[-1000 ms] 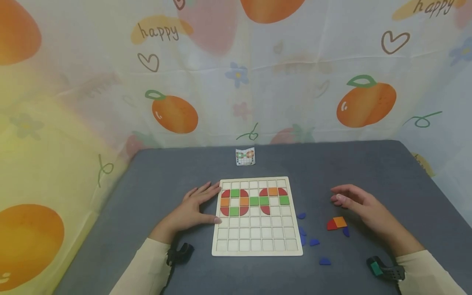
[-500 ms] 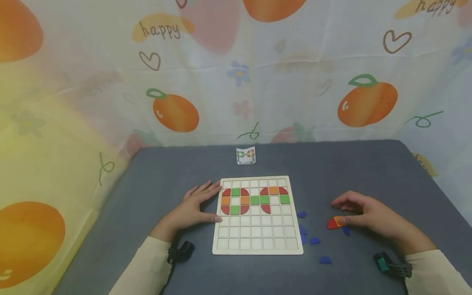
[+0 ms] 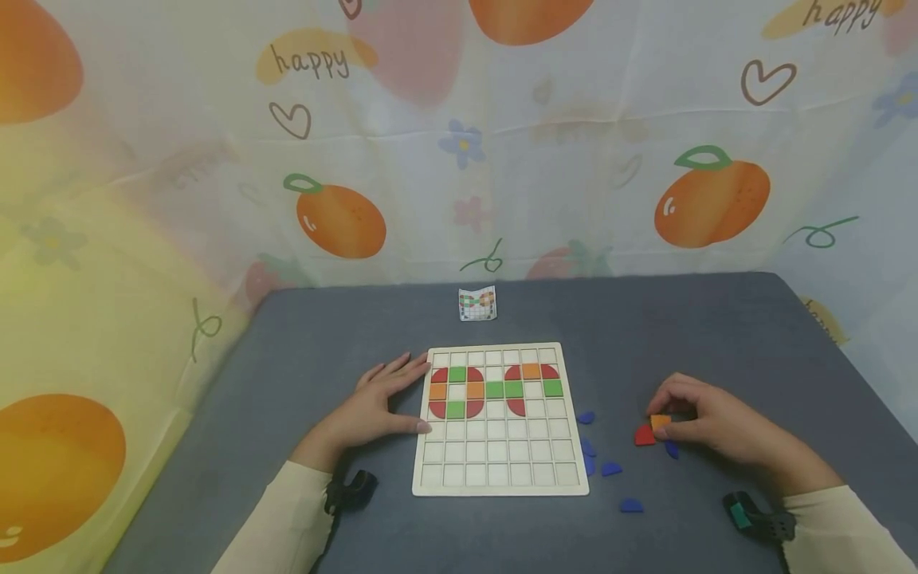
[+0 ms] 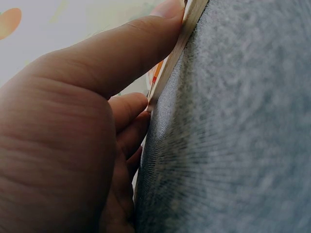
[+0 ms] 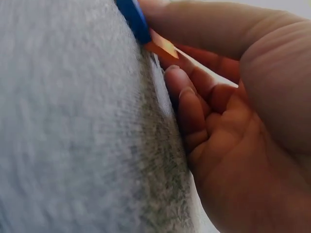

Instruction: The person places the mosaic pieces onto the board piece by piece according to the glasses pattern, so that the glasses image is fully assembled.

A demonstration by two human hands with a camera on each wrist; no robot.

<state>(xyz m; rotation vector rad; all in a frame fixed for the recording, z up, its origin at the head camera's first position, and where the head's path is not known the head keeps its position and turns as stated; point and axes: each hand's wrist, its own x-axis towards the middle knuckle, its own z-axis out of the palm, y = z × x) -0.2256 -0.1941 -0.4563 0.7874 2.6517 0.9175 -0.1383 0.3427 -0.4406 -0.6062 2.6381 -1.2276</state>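
Pinching the orange square (image 3: 661,422) at three o'clock from the board (image 3: 500,491), the right hand (image 3: 708,416) could drag the red piece (image 3: 644,436) — just beside it at eight o'clock — by sweeping low; the left hand (image 3: 374,409), fingers straight, touches the board's nine-o'clock edge.

Right hand (image 5: 233,111), filling the right side, with thumb stretched across the top toward the upper left and fingers curled below; one flat orange piece (image 5: 163,48), partly hidden, pinched between thumb and fingers. One flat blue piece (image 5: 133,20), cut off by the upper edge, just beside the thumb tip and next to the orange piece, with contact unclear. Table (image 5: 73,126), grey, fine-textured, partly blurred, spread across the left side.
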